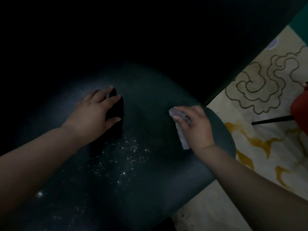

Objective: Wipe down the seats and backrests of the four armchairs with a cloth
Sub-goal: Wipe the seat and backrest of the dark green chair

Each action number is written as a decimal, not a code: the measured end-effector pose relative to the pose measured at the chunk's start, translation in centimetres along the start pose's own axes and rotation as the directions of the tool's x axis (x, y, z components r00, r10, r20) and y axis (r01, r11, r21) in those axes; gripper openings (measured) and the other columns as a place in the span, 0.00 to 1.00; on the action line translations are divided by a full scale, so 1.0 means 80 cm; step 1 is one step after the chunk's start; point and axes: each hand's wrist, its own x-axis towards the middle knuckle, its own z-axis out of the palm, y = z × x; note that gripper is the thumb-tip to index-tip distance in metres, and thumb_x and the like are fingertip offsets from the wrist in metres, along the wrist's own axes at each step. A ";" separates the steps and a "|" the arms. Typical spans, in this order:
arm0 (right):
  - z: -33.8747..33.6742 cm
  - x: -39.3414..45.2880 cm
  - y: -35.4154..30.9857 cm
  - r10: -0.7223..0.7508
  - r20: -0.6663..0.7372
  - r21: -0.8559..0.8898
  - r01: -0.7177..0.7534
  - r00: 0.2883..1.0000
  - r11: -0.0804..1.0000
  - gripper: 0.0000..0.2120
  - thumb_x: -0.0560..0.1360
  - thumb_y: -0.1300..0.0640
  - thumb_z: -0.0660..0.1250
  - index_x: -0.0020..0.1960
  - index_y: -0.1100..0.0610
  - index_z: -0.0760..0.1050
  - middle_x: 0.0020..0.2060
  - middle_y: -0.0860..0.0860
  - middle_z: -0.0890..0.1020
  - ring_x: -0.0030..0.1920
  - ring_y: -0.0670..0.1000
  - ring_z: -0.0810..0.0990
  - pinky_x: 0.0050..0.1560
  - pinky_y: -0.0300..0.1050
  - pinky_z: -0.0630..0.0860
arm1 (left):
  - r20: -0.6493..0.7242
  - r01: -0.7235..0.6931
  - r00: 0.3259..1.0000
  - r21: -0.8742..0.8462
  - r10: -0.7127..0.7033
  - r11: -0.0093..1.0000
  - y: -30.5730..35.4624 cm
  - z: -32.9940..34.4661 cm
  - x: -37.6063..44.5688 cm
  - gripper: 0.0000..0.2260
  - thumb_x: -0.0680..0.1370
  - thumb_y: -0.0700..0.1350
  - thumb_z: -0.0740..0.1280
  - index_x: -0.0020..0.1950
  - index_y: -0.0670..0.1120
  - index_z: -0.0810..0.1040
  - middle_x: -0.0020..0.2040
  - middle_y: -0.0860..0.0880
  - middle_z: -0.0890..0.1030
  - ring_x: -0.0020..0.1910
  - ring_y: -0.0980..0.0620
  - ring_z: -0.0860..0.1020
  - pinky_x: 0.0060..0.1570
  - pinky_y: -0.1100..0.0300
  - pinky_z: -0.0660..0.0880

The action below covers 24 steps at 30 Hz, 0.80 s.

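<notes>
on seat (150, 164) we see crumbs (123, 157) unwiped, right hand (196, 127) gripping cloth (180, 129), left hand (93, 114) flat, fingers straight; backrest unseen.

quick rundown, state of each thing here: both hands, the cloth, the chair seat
left hand: open, fingers spread, resting flat on the seat
right hand: grips the cloth, pressing it against the seat
cloth: bunched, grey, one end trailing out below the hand
seat: dark, white specks scattered across its front part, not yet wiped there
</notes>
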 end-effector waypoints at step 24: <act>0.053 -0.049 -0.064 0.074 -0.084 0.077 -0.068 0.994 0.995 0.15 0.75 0.65 0.68 0.61 0.61 0.77 0.49 0.57 0.73 0.47 0.41 0.69 0.51 0.21 0.62 | 0.016 0.056 0.998 0.029 -0.057 0.998 -0.060 -0.016 -0.042 0.30 0.74 0.55 0.70 0.74 0.50 0.67 0.75 0.46 0.64 0.70 0.39 0.62 0.68 0.41 0.64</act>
